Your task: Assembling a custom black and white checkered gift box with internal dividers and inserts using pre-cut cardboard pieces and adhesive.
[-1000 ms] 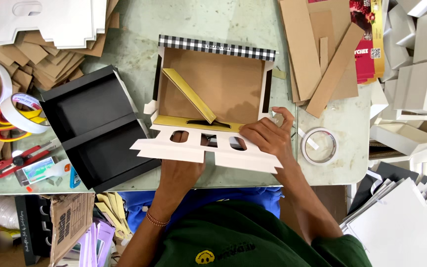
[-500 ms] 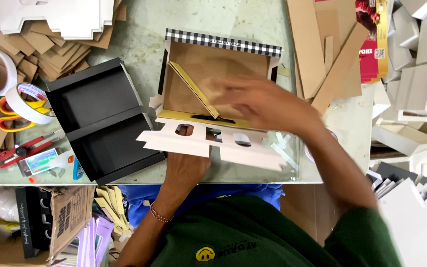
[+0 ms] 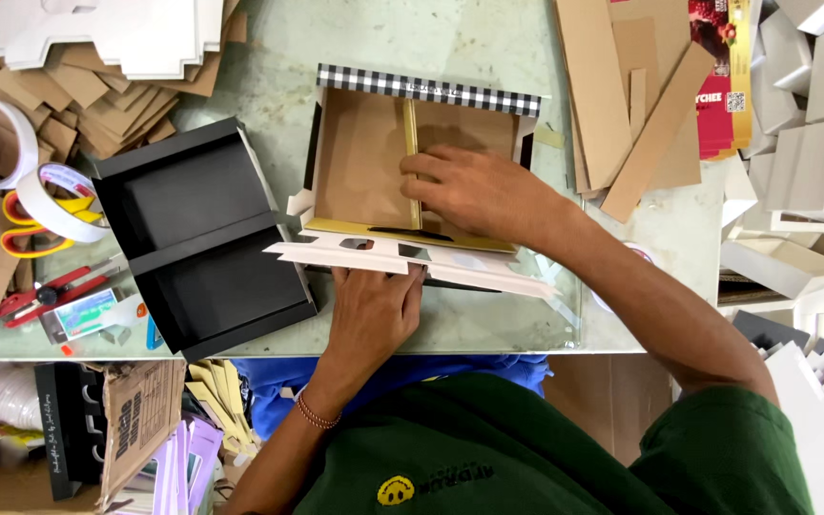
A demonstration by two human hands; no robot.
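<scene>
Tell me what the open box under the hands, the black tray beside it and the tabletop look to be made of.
Open box: plain brown cardboard inside, matte and fibrous-looking, with a printed black-and-white checked rim.
Black tray: probably paper-covered board, matte black with crisp folded edges.
Tabletop: looks like glass over a pale mottled surface, faintly glossy; uncertain.
The right hand rests in the box.

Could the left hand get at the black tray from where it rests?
Probably yes. The left hand lies on the white flap, and the black tray sits right beside it on the table, open side up, with nothing between them.
</scene>
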